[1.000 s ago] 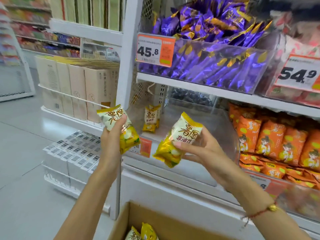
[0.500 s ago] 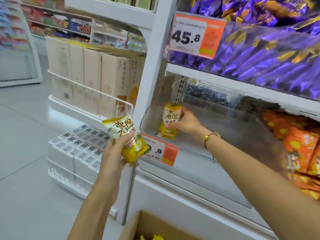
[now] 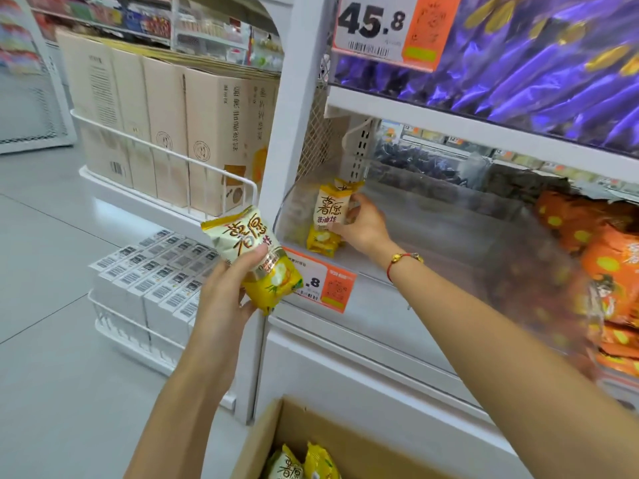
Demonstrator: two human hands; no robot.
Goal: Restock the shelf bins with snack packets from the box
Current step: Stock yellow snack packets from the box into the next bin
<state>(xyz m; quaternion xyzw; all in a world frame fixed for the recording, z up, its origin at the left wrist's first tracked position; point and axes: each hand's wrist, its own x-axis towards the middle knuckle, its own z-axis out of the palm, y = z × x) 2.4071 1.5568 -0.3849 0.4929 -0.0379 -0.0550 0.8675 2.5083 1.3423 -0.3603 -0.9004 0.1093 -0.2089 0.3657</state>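
1. Right hand (image 3: 363, 229) is reached into the clear shelf bin (image 3: 432, 229), fingers curled round a yellow-and-white snack packet (image 3: 330, 210). The packet stands upright at the bin's left end, its bottom touching or close to the bin floor; cannot tell which.
2. A second packet (image 3: 345, 186) shows just behind the top of the held one; whether the right hand also grips it, cannot tell.
3. Left hand (image 3: 228, 288) is outside the bin, below and to the left of the right hand, well apart from it. Thumb and fingers clamp another yellow packet (image 3: 256, 257), tilted, its top leaning left.
4. An orange price tag (image 3: 328, 285) on the bin's front edge sits just right of the left hand's packet, partly covered by it.
5. A red cord bracelet (image 3: 403, 261) with a gold bead circles the right wrist.
6. The cardboard box (image 3: 276, 437) lies open below both forearms; two more yellow packets (image 3: 301, 464) lie in it at the frame's lower edge.
7. Right of the right forearm: orange snack packets (image 3: 608, 271) in the next bin.
8. Above the right hand: purple packets (image 3: 536, 63) in the upper bin, with a tag reading 45.8 (image 3: 383, 25).
9. Left of the left hand: tall beige cartons (image 3: 155, 119) behind a white wire rail.
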